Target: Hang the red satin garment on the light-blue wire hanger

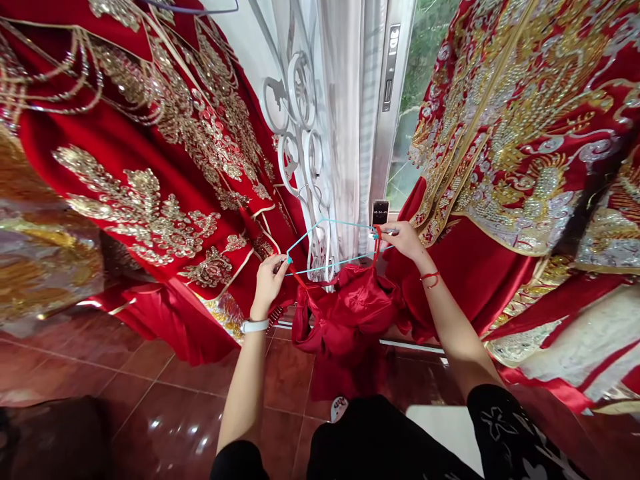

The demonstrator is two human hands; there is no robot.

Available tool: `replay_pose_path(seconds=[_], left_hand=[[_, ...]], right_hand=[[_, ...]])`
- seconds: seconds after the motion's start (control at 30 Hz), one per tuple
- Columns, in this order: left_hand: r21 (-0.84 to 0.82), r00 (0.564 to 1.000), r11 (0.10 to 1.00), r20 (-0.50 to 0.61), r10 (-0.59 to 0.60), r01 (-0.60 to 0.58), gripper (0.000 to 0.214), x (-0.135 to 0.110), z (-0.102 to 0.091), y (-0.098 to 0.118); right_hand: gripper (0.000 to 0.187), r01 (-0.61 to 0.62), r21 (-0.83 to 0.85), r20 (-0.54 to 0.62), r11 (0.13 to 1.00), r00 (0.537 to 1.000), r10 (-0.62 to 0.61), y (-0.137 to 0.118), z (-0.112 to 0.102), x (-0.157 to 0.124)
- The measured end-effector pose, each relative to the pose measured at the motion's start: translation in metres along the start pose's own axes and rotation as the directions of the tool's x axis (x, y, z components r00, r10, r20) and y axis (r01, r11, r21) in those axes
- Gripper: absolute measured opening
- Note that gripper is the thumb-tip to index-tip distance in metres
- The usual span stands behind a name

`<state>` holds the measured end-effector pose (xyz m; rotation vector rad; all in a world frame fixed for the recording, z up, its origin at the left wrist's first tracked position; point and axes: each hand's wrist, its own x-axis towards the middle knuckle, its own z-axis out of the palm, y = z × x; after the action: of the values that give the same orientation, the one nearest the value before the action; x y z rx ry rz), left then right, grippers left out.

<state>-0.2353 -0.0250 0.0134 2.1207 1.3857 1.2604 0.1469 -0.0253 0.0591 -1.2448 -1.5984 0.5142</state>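
A light blue clothes hanger [345, 223] spans the space between my two hands, its hook pointing away from me. Below it a red satin dress [350, 303] hangs by thin straps, one near each end of the hanger. My left hand [271, 280] pinches the hanger's left end, where a strap sits. At the opposite end, my right hand [400, 238] has its fingers closed on the hanger beside the other red strap. The lower part of the dress falls toward the floor.
Embroidered red garments [145, 200] hang at the left, and gold-beaded ones [520, 133] at the right. Between them stand a white scrollwork metal rack [300, 100], a white curtain [347, 120] and a window. A small timer [380, 213] shows behind my right hand. The floor [165, 407] is red tile.
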Motion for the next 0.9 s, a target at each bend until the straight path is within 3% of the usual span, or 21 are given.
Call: replay_pose_path(seconds=[0.13,0.2,0.23,0.3,0.37,0.43,0.53,0.63,0.77,0.9], left_hand=[[0.075,0.975,0.996,-0.219,-0.021,0.039,0.047,-0.025,0.01,-0.023],[0.005,0.931,0.985,-0.327,-0.162,0.173,0.056,-0.046,0.021,-0.045],[-0.056,0.909,0.963,-0.319,-0.269,0.265,0.059,-0.057,0.028,-0.057],[-0.158,0.889,0.893,-0.12,-0.442,0.422,0.069,-0.078,0.043,-0.078],[-0.206,0.888,0.864,0.14,-0.438,0.459,0.067,-0.094,0.054,-0.09],[-0.21,0.878,0.874,0.307,-0.367,0.439,0.053,-0.102,0.058,-0.093],[-0.136,0.834,0.897,0.446,-0.324,0.421,0.044,-0.108,0.047,-0.087],[-0.02,0.748,0.906,0.572,-0.336,0.422,0.047,-0.114,0.019,-0.076],[0.122,0.626,0.886,0.665,-0.407,0.447,0.046,-0.12,-0.022,-0.058],[0.202,0.544,0.89,0.729,-0.415,0.409,0.043,-0.119,-0.036,-0.039]], right_hand=[[0.01,0.05,-0.142,0.035,0.989,0.998,-0.045,-0.001,0.003,-0.003],[0.009,0.089,-0.183,0.055,0.979,0.995,-0.08,-0.001,0.007,-0.003],[0.009,0.104,-0.194,0.058,0.975,0.994,-0.094,0.0,0.01,-0.004],[0.009,0.111,-0.226,0.036,0.968,0.994,-0.105,0.002,0.017,-0.005],[0.013,0.089,-0.275,-0.013,0.957,0.995,-0.096,0.004,0.025,-0.008],[0.017,0.08,-0.298,-0.046,0.951,0.994,-0.099,0.007,0.031,-0.012],[0.015,0.124,-0.226,-0.082,0.966,0.986,-0.145,0.01,0.031,-0.016],[0.019,0.127,-0.162,-0.143,0.979,0.978,-0.151,0.013,0.028,-0.017],[0.026,0.11,-0.143,-0.164,0.984,0.977,-0.133,0.013,0.025,-0.017],[0.031,0.116,-0.136,-0.156,0.984,0.978,-0.137,0.011,0.025,-0.018]])
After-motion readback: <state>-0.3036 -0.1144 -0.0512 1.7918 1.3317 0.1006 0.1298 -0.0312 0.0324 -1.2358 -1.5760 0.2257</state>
